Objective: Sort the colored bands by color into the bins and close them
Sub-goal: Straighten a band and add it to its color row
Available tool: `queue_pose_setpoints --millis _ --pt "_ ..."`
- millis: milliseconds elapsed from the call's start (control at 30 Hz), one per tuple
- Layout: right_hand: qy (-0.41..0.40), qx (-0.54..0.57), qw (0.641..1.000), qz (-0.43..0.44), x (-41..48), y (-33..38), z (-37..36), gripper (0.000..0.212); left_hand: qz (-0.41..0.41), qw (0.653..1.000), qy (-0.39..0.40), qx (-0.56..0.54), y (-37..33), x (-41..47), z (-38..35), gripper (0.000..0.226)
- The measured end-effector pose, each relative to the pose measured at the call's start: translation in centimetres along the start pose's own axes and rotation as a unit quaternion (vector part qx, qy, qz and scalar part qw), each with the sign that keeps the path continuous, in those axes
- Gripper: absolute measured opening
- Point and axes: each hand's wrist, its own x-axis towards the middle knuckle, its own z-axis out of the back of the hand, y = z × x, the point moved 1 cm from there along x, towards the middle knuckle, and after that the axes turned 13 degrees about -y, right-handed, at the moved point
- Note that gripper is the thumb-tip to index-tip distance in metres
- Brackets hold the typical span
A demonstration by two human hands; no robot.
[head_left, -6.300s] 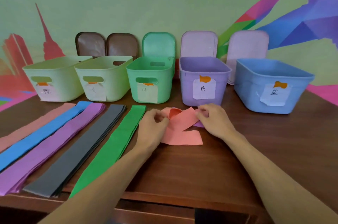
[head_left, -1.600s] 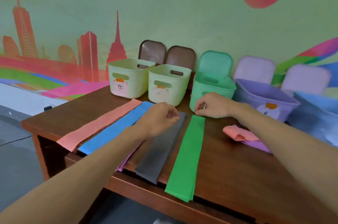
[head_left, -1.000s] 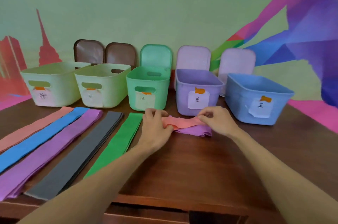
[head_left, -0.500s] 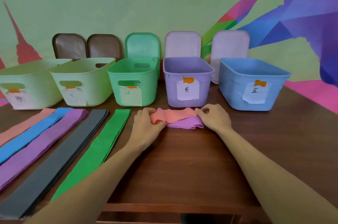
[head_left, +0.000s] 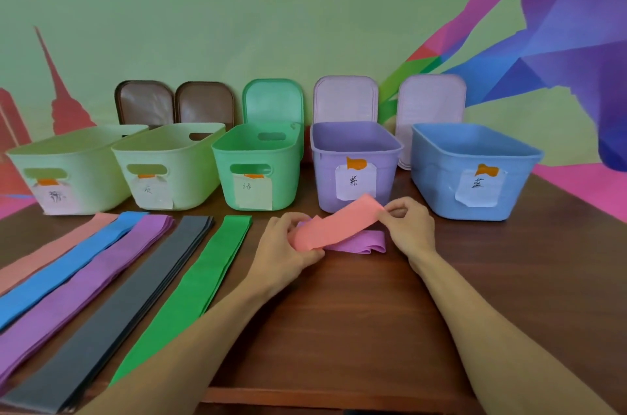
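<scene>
Both hands hold the salmon band stretched between them.

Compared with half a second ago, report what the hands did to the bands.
The left hand and right hand, gripping the pink band by its ends, raised it off the purple band, right end highest. The purple band, bins and laid-out strips stayed put.

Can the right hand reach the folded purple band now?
Probably yes, once freed. The folded purple band lies right beside the right hand, but that hand pinches the pink band, which the left hand also holds and which covers part of the purple one.
</scene>
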Motion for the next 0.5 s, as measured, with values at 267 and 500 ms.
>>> queue_pose_setpoints --millis 267,500 --pt "-0.069 0.102 0.992 0.005 0.3 0.6 0.5 0.019 0.015 0.996 0.087 0.025 -0.8 -0.1 0.3 0.065" --pt "-0.143 0.202 0.962 -0.113 1.0 0.4 0.8 0.003 0.034 0.992 0.118 0.015 -0.3 0.2 0.3 0.04"
